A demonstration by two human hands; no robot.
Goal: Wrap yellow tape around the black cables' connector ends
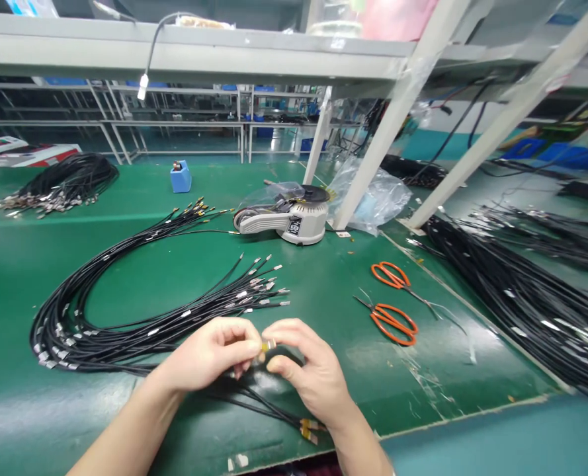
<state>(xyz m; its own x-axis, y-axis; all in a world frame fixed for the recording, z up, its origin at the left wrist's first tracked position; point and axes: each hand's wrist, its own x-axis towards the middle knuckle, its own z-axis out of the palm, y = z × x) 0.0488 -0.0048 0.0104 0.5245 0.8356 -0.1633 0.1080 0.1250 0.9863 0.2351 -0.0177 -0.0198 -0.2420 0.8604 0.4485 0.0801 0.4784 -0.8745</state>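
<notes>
My left hand [219, 350] is closed in a pinch on the end of a black cable, where a bit of yellow tape [264, 346] and a small metal connector show. My right hand [311, 363] curls around the same cable end from the other side, its thumb and forefinger close to the tape. Part of the cable is hidden by my fingers. Just below my hands lie a few cable ends with yellow tape [309, 428]. A large looped bundle of black cables [70, 291] with silver tips spreads to the left of my hands.
A grey tape dispenser [303, 221] stands behind my hands. Two orange-handled scissors [394, 324] lie to the right. At the back are a blue holder [180, 177] and another cable coil [70, 182]. More cables [516, 291] lie at right, beyond slanted shelf posts [397, 112].
</notes>
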